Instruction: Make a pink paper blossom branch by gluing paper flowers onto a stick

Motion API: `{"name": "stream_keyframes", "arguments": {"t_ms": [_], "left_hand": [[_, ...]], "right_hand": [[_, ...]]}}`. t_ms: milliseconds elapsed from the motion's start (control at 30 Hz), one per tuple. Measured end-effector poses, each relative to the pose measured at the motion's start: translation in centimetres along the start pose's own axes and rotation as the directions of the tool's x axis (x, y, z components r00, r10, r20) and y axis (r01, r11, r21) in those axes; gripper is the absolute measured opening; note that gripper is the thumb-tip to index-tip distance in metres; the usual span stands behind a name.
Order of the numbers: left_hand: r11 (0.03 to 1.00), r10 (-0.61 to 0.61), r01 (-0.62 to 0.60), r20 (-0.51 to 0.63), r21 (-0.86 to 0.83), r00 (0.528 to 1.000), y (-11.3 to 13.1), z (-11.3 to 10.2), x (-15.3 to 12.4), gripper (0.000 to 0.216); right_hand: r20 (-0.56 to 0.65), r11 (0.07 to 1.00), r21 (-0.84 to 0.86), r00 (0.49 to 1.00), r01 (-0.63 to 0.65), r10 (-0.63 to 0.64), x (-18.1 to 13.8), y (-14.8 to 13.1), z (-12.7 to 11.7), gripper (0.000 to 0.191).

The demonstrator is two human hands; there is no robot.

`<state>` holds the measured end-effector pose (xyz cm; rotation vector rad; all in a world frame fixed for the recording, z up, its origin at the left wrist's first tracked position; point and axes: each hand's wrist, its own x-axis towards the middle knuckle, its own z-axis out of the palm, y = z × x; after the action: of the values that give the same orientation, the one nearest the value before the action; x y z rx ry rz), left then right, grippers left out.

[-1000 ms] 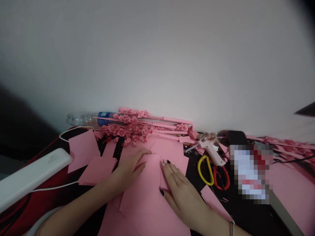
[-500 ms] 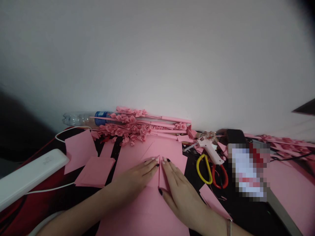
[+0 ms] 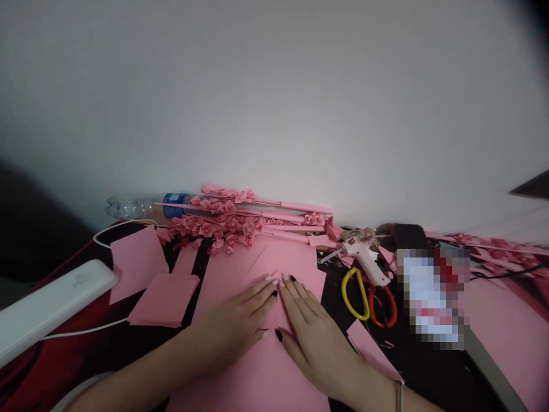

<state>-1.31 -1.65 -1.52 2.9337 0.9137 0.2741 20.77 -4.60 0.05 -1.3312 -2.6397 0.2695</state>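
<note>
Both hands lie flat, side by side, on a folded piece of pink paper (image 3: 277, 312), which rests on larger pink sheets (image 3: 261, 377). My left hand (image 3: 244, 315) has its fingers stretched out over the paper's left half, thumb toward the middle. On the right half, my right hand (image 3: 311, 326) presses with fingers extended and thumb apart. The fingertips of the two hands almost meet near the paper's top, on either side of its centre line. Much of the folded piece is hidden under the hands.
Left are a stack of pink squares (image 3: 165, 300) and a white power strip (image 3: 55, 297). Paper flowers (image 3: 231, 226) and a plastic bottle (image 3: 137, 207) lie along the wall. Right are a glue gun (image 3: 366, 260), yellow-and-red-handled scissors (image 3: 355, 294) and a pink strip (image 3: 373, 349).
My left hand has shifted slightly toward me, and its thumb now shows beside the centre line. The upright edges at the paper's middle look pressed flatter. My right hand has barely moved.
</note>
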Motion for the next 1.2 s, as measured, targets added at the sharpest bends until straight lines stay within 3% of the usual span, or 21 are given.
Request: {"name": "stream_keyframes", "arguments": {"t_ms": [300,667,1000,1200], "left_hand": [[0.998,0.055,-0.052,-0.073,0.044,0.996,-0.3,1.4,-0.2,0.058],[0.992,0.060,-0.058,-0.020,0.112,0.998,0.1,0.8,-0.2,0.051],[0.985,0.033,-0.043,0.062,0.170,0.998,0.9,0.3,-0.2,0.060],[0.987,0.059,-0.066,0.054,0.143,0.997,0.6,0.7,-0.3,0.059]], "right_hand": [[0.031,0.998,-0.019,0.998,0.057,-0.056,-0.1,-0.1,-0.2,0.071],[0.022,0.998,-0.011,0.998,0.065,-0.065,-0.2,0.1,-0.1,0.071],[-0.019,0.998,0.056,1.000,0.023,-0.022,0.5,0.4,0.0,0.077],[0.045,0.999,0.015,0.998,0.032,-0.032,2.0,0.4,-0.3,0.074]]}}
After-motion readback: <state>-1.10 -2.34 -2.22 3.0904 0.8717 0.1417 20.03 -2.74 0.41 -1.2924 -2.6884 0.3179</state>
